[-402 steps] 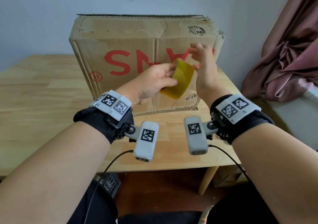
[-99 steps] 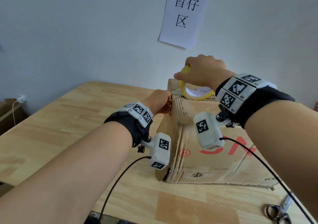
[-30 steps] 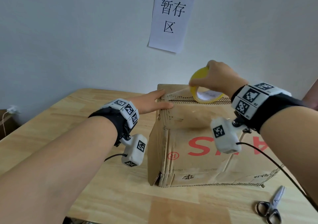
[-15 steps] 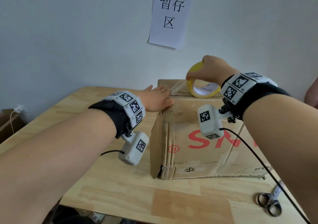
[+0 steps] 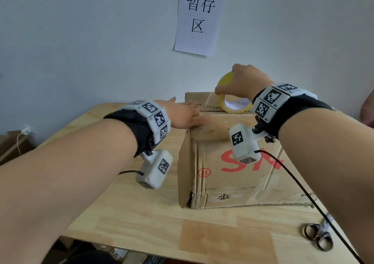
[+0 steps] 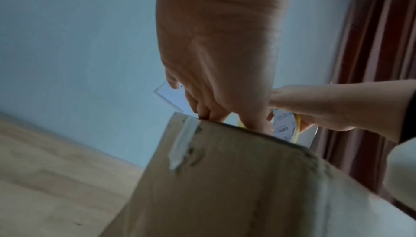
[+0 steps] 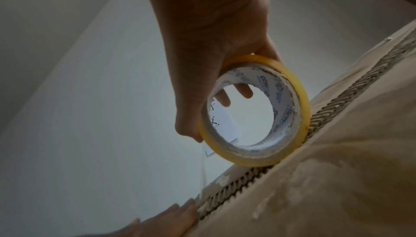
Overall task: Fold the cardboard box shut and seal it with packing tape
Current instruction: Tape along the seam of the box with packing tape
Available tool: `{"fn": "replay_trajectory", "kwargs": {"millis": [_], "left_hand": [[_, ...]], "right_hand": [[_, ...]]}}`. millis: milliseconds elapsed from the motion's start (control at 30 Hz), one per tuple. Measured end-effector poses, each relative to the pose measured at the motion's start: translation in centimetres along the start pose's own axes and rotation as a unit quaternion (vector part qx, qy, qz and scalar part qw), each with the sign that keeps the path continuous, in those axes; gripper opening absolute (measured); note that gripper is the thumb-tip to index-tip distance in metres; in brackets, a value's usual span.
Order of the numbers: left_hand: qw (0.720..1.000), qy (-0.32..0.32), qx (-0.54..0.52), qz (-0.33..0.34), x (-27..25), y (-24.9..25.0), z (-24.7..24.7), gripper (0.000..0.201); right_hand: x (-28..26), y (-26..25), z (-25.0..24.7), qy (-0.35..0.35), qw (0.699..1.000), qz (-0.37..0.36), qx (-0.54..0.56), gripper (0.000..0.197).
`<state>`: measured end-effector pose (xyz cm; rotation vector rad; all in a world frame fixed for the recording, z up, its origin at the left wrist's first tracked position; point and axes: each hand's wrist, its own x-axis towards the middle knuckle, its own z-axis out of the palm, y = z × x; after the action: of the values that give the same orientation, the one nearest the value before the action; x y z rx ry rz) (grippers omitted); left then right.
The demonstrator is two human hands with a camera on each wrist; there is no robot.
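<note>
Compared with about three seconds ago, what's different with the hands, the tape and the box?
The left hand has left the brown cardboard box's left corner and now lies flat on its top. The right hand has carried the yellow roll of packing tape rightward along the seam, drawing out a clear strip. The box, steel scissors and wall sign stay put.

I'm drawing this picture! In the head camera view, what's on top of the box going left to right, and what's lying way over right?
left hand → tape roll → right hand → scissors on the table
</note>
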<state>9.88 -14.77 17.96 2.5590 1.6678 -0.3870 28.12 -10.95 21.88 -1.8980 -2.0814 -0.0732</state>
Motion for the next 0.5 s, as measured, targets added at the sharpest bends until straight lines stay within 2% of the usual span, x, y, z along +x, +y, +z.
{"fn": "replay_trajectory", "kwargs": {"millis": [100,233,333,400,500], "left_hand": [[1.000,0.013,0.013,0.007,-0.5,-1.5,-0.3,0.067],[0.998,0.042,0.049,-0.026,0.3,-0.1,-0.7,0.075],[0.996,0.048,-0.016,-0.073,1.7,2.1,0.3,0.078],[0.989,0.060,-0.080,-0.104,2.0,3.2,1.0,0.088],[0.985,0.056,-0.119,-0.110,2.0,2.9,1.1,0.094]], "right_hand": [[-0.1,0.1,-0.1,0.003,1.000,0.002,0.012,0.050],[-0.2,0.2,-0.2,0.006,1.000,0.001,0.008,0.057],[-0.2,0.1,-0.2,0.000,1.000,0.013,0.024,0.069],[-0.6,0.1,-0.2,0.002,0.998,0.025,0.060,0.070],[-1.0,0.7,-0.2,0.010,0.994,0.010,0.110,0.070]]}}
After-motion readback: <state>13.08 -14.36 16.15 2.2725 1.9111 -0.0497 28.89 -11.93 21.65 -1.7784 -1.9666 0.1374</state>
